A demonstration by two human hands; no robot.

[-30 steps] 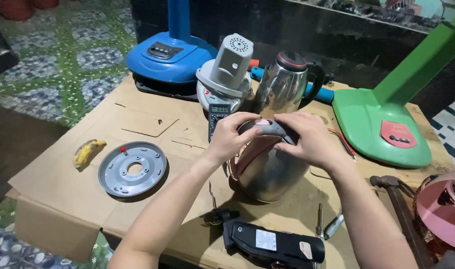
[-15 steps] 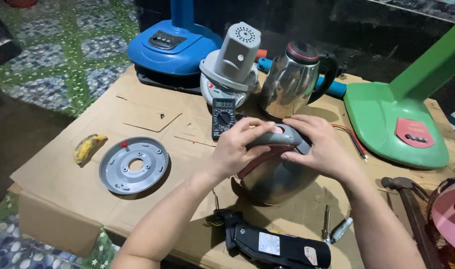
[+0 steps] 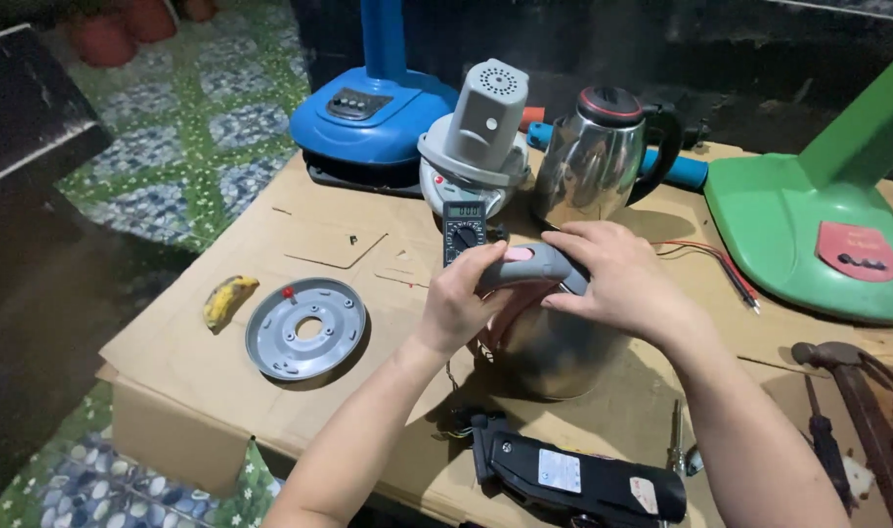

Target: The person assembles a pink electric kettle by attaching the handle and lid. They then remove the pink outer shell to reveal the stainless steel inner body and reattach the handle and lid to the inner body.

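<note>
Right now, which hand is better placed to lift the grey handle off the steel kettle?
Probably the left hand: its fingers wrap the near end of the grey handle. The right hand lies flat over the far end, pressing towards the steel kettle, so it looks better suited to steadying.

**Where everything sits**

On the tabletop (image 3: 221, 376), a kettle (image 3: 554, 342) lies in the middle under both hands. Left of it rests a round plate (image 3: 306, 329), a banana (image 3: 227, 298) beyond. Behind stand a meter (image 3: 464, 231) and a second kettle (image 3: 598, 161). In front lies a handle piece (image 3: 578, 479).
</note>
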